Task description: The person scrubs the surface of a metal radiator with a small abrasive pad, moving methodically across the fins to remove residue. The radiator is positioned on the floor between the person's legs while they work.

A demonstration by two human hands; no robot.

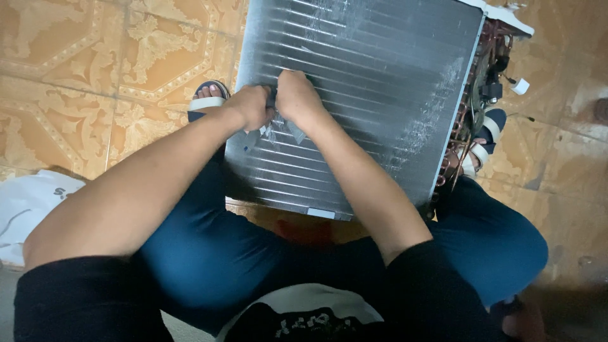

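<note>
A large finned metal coil panel (373,76), grey with thin horizontal ridges, stands tilted between my knees. Both hands press on its left-centre face. My left hand (252,106) and my right hand (299,98) are closed side by side on a small dark tool (273,96) held against the fins. A grey blade-like part (295,132) shows below my right hand. Scuffed pale patches mark the fins near my hands and along the right side. Copper tubes (472,120) run down the panel's right edge.
Orange patterned floor tiles (95,63) lie all around. My feet in sandals sit at the panel's left (207,100) and right (484,142). A white plastic bag (28,209) lies at the left. A small white connector (520,86) hangs at the right.
</note>
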